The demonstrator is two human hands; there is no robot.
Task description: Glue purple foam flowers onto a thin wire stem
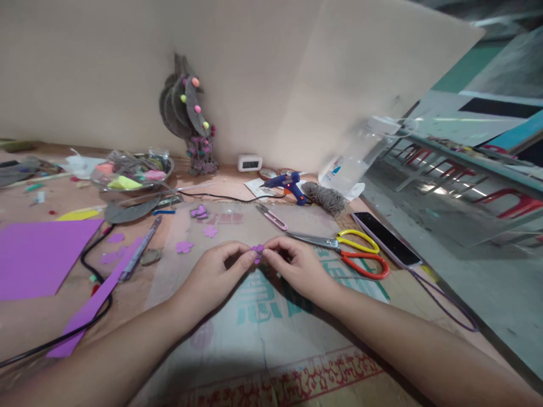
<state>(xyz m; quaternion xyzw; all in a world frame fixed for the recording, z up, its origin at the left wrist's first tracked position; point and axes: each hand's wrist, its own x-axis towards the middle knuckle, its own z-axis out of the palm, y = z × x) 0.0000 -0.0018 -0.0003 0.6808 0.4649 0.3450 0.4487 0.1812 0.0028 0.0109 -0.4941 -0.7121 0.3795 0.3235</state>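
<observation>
Both my hands meet at the middle of the table over a clear plastic sheet [237, 316]. My left hand [216, 271] and my right hand [297, 265] pinch a small purple foam flower [257, 251] between their fingertips, just above the sheet. Other purple flower cut-outs [185, 246] lie a little to the left of my left hand. Scissors with yellow and red handles [352, 251] lie just right of my right hand.
A blue glue gun [286, 183], twine [328, 198], a small snip [271, 217] and a phone [386, 237] lie at the back right. Purple foam sheet [38, 254], a purple strip [99, 297], a black cable [91, 271], a bowl of scraps [131, 172] and a grey decorated tree [189, 113] stand left and behind.
</observation>
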